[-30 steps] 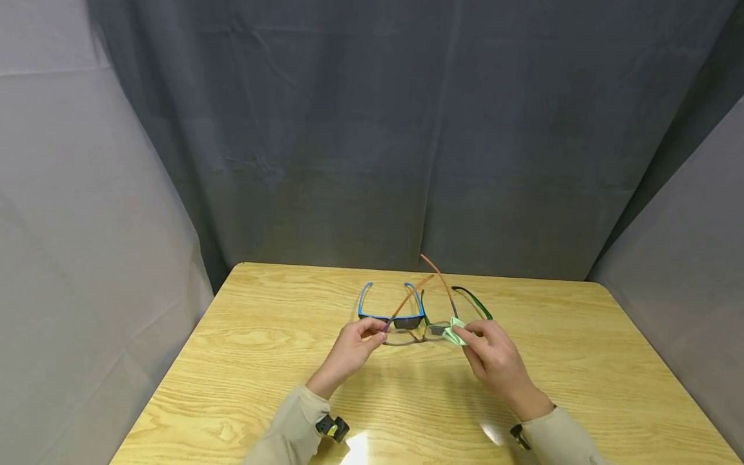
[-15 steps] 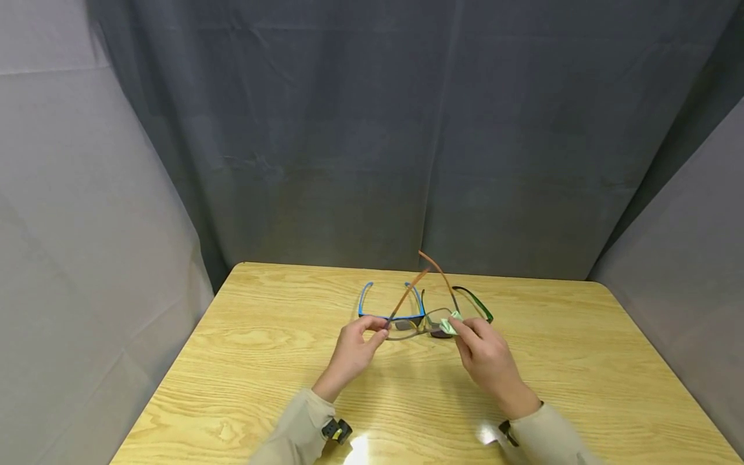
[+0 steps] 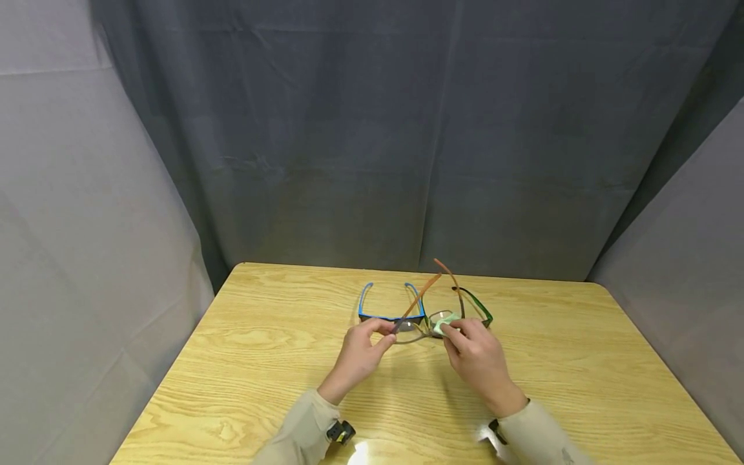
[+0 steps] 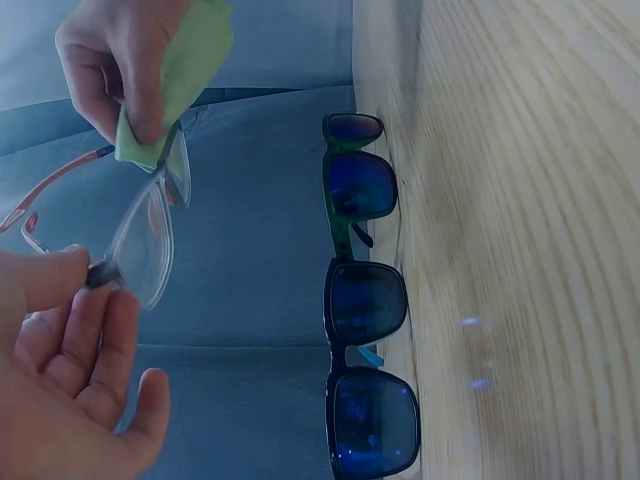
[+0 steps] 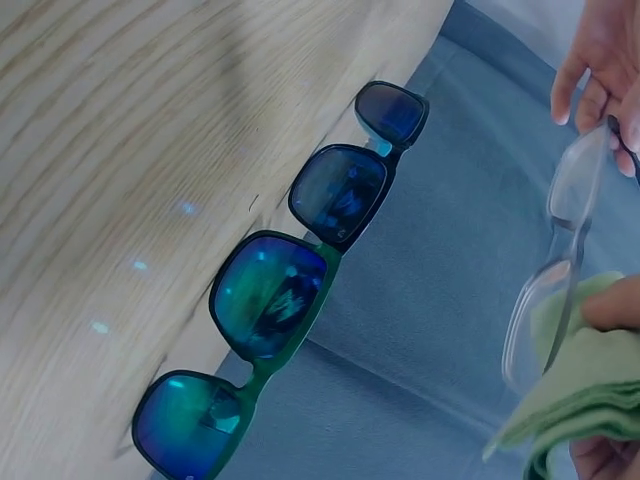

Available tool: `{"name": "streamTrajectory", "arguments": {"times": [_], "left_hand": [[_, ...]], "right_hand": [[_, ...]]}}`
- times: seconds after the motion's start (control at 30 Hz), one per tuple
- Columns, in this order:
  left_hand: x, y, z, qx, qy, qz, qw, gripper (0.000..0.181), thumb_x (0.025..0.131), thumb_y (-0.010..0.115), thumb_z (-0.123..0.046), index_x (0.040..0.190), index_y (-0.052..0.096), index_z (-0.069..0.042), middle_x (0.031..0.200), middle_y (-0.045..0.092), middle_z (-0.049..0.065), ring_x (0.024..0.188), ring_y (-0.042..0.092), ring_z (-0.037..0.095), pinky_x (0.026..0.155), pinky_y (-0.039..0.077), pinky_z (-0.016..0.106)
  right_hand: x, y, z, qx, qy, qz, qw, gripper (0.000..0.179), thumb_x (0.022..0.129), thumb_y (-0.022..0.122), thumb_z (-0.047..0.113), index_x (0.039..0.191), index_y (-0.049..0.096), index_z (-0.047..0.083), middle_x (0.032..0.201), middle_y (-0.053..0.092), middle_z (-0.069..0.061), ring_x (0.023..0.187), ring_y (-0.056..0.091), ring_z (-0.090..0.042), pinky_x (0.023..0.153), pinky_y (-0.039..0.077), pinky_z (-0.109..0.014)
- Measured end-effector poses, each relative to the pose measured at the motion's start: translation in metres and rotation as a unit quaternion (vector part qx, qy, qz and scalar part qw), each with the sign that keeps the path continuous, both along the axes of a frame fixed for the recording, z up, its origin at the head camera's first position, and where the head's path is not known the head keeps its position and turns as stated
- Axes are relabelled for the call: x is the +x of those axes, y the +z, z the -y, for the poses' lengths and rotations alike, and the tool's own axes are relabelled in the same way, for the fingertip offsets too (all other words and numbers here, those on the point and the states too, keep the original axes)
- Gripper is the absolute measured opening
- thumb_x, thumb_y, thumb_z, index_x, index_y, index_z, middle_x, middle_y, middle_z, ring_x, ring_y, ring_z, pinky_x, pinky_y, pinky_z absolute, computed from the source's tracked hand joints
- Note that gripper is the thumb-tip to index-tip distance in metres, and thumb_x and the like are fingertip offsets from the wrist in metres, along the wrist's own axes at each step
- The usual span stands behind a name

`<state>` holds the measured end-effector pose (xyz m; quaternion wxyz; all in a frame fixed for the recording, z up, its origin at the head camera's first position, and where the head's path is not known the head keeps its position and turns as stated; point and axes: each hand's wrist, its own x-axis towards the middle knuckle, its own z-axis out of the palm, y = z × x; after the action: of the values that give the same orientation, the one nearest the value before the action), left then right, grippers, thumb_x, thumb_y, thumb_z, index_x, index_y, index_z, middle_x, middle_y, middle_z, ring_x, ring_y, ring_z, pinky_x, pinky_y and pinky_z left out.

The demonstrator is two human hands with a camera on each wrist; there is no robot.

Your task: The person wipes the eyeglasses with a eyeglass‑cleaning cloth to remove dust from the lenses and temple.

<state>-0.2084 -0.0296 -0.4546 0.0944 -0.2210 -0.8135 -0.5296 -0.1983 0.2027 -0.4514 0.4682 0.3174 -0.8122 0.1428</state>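
Note:
Clear-lensed eyeglasses (image 4: 145, 245) with orange-tipped temples are held up above the table. My left hand (image 3: 357, 355) pinches them at one end of the frame, near the hinge, between thumb and fingers. A folded light-green cloth (image 5: 590, 385) is in my right hand (image 3: 479, 361), gripped over the other lens. In the right wrist view the cloth lies on both sides of that lens and partly covers it. The left-hand lens is uncovered. Behind the hands, two pairs of sunglasses stand on the table, apart from the held eyeglasses.
Blue-framed sunglasses (image 4: 370, 305) and green-framed sunglasses (image 5: 268, 295) stand side by side, temples unfolded toward the back. The wooden table (image 3: 261, 336) ends at a grey curtain (image 3: 325, 161). Pale cloth walls (image 3: 87, 258) flank it.
My right hand has moved left with the cloth, further in over the lens. The left hand and eyeglasses have shifted slightly right, and the glasses have tilted. Both sunglasses have stayed put.

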Motion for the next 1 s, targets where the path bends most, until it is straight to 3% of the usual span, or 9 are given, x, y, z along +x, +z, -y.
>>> {"name": "streamTrajectory", "arguments": {"times": [0.13, 0.2, 0.37, 0.47, 0.57, 0.63, 0.83, 1.0], "left_hand": [[0.0010, 0.0008, -0.0017, -0.007, 0.005, -0.005, 1.0000, 0.011, 0.088, 0.068, -0.011, 0.098, 0.070, -0.006, 0.089, 0.066, -0.004, 0.091, 0.062, 0.015, 0.083, 0.047, 0.035], [0.0014, 0.0008, -0.0019, -0.005, 0.006, -0.004, 1.0000, 0.012, 0.088, 0.067, -0.012, 0.098, 0.069, -0.005, 0.089, 0.066, -0.004, 0.091, 0.062, 0.015, 0.084, 0.047, 0.039], [0.0034, 0.0007, -0.0023, 0.009, 0.015, 0.001, 0.9998, 0.011, 0.089, 0.066, -0.013, 0.097, 0.069, -0.006, 0.088, 0.067, -0.003, 0.092, 0.062, 0.017, 0.085, 0.046, 0.049], [0.0035, 0.0004, -0.0033, 0.015, 0.028, -0.009, 0.9995, 0.010, 0.087, 0.068, -0.011, 0.096, 0.069, -0.007, 0.087, 0.067, -0.003, 0.089, 0.063, 0.016, 0.084, 0.046, 0.048], [0.0023, 0.0000, -0.0043, 0.016, 0.045, -0.025, 0.9985, 0.010, 0.086, 0.069, -0.009, 0.095, 0.069, -0.005, 0.086, 0.067, -0.002, 0.086, 0.063, 0.015, 0.082, 0.048, 0.045], [0.0013, -0.0004, -0.0047, 0.016, 0.057, -0.036, 0.9976, 0.010, 0.086, 0.069, -0.008, 0.095, 0.069, -0.005, 0.087, 0.068, -0.002, 0.085, 0.063, 0.015, 0.081, 0.048, 0.042], [0.0017, 0.0019, -0.0049, 0.029, 0.073, -0.034, 0.9964, 0.010, 0.086, 0.069, -0.008, 0.096, 0.068, -0.005, 0.088, 0.068, -0.001, 0.087, 0.063, 0.016, 0.082, 0.048, 0.041], [0.0016, 0.0011, -0.0044, 0.030, 0.077, -0.034, 0.9960, 0.010, 0.087, 0.068, -0.010, 0.097, 0.068, -0.006, 0.089, 0.068, -0.002, 0.087, 0.063, 0.016, 0.082, 0.047, 0.043]], "right_hand": [[0.0008, 0.0023, 0.0019, 0.040, -0.017, 0.019, 0.9989, 0.019, 0.085, 0.053, 0.008, 0.086, 0.071, 0.000, 0.080, 0.063, -0.012, 0.067, 0.055, -0.028, 0.058, 0.050, -0.039], [0.0013, 0.0023, 0.0029, 0.051, -0.020, 0.030, 0.9980, 0.012, 0.078, 0.062, 0.002, 0.086, 0.071, 0.000, 0.082, 0.064, -0.013, 0.068, 0.055, -0.029, 0.059, 0.049, -0.038], [0.0025, -0.0013, 0.0046, 0.059, -0.015, 0.046, 0.9971, 0.020, 0.066, 0.076, -0.003, 0.085, 0.072, 0.000, 0.082, 0.064, -0.012, 0.069, 0.055, -0.027, 0.059, 0.049, -0.038], [0.0028, -0.0022, 0.0052, 0.066, -0.011, 0.059, 0.9960, 0.017, 0.071, 0.074, 0.001, 0.088, 0.072, -0.001, 0.083, 0.064, -0.013, 0.070, 0.055, -0.028, 0.061, 0.049, -0.039], [0.0033, -0.0023, 0.0050, 0.076, -0.010, 0.079, 0.9939, 0.016, 0.085, 0.064, 0.008, 0.095, 0.071, -0.002, 0.086, 0.063, -0.014, 0.074, 0.055, -0.030, 0.064, 0.048, -0.041], [0.0040, -0.0022, 0.0046, 0.085, -0.011, 0.091, 0.9921, 0.022, 0.088, 0.057, 0.009, 0.100, 0.070, -0.004, 0.090, 0.061, -0.015, 0.077, 0.054, -0.031, 0.067, 0.047, -0.042], [0.0054, -0.0043, 0.0026, 0.116, -0.031, 0.083, 0.9892, 0.044, 0.068, 0.057, -0.003, 0.112, 0.065, -0.004, 0.098, 0.057, -0.020, 0.087, 0.053, -0.038, 0.066, 0.045, -0.047], [0.0065, -0.0059, 0.0008, 0.129, -0.041, 0.076, 0.9879, 0.044, 0.073, 0.050, -0.009, 0.114, 0.064, -0.003, 0.099, 0.058, -0.019, 0.090, 0.054, -0.039, 0.067, 0.045, -0.047]]}}
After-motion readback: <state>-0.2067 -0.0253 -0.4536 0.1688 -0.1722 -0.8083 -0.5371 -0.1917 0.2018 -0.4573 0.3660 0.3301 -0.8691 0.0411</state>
